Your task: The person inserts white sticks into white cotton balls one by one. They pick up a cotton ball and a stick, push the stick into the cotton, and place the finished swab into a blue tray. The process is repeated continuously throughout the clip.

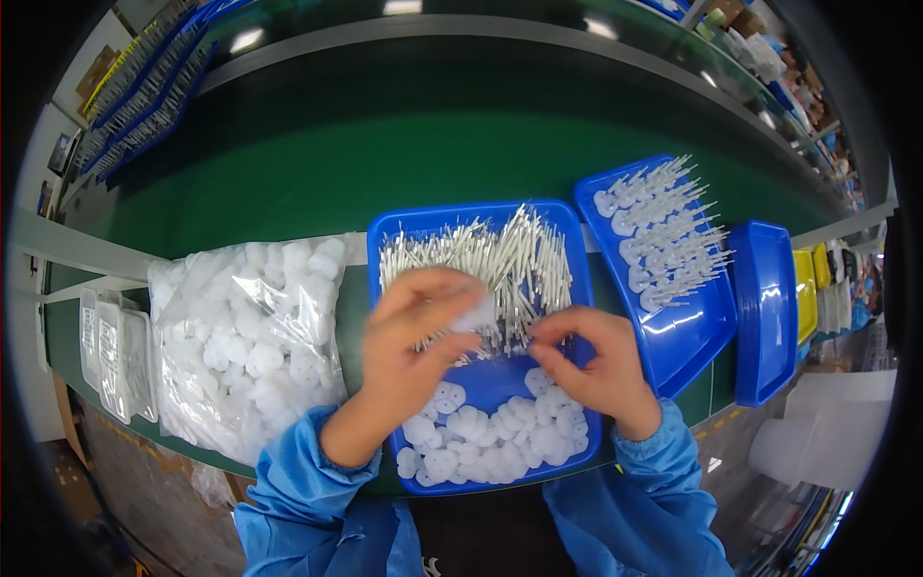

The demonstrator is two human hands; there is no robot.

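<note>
A blue tray (486, 383) lies in front of me. Thin white rods (527, 260) are heaped in its far part, and small white scalloped plastic discs (514, 433) in its near part. Over the rods, my left hand (399, 351) pinches a white plastic disc (475, 315) between thumb and fingers; motion smears it a little. My right hand (601, 361) is at the tray's right side, fingertips pinched close to the rod ends. What it grips, if anything, is too small to make out.
A clear bag (245, 346) full of white discs lies left of the tray. At right, a second blue tray (687, 351) carries rows of discs with upright rods (663, 236). Beyond it stand stacked blue trays (766, 308). Clear plastic boxes (120, 361) sit far left.
</note>
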